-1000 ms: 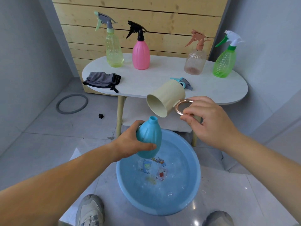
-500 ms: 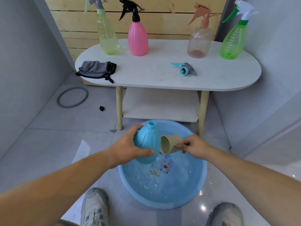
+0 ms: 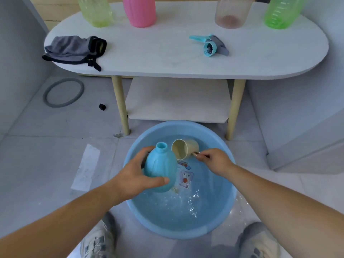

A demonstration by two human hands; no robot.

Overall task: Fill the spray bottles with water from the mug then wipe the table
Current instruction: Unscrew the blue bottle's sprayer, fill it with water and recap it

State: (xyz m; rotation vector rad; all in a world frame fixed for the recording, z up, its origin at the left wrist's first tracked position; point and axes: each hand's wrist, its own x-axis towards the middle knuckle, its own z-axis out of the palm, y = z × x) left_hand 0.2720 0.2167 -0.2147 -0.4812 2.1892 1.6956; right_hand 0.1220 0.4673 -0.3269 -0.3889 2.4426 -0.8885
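Over round blue plastic basin (image 3: 176,233): faintly ribbed teal bottle (image 3: 160,168), uncapped, belly gripped by left hand (image 3: 135,175). Just beside its neck, cream cylindrical mug (image 3: 184,148) tipped sideways, handle pinched by right hand (image 3: 216,161). Beyond basin, on matte white oval tabletop (image 3: 149,58): detached teal trigger head (image 3: 210,45), crumpled grey cloth (image 3: 74,49).

**Mug down in the basin**

We have brought the mug (image 3: 186,148) down with our right hand (image 3: 214,161). A second ago it was tipped above the mouth of the blue bottle (image 3: 160,170). Now it lies on its side low inside the basin (image 3: 186,123), near the far rim, its opening turned toward that bottle. Our view has dipped too, cutting off the tops of the standing bottles (image 3: 139,12) along the far edge of the table (image 3: 167,62).
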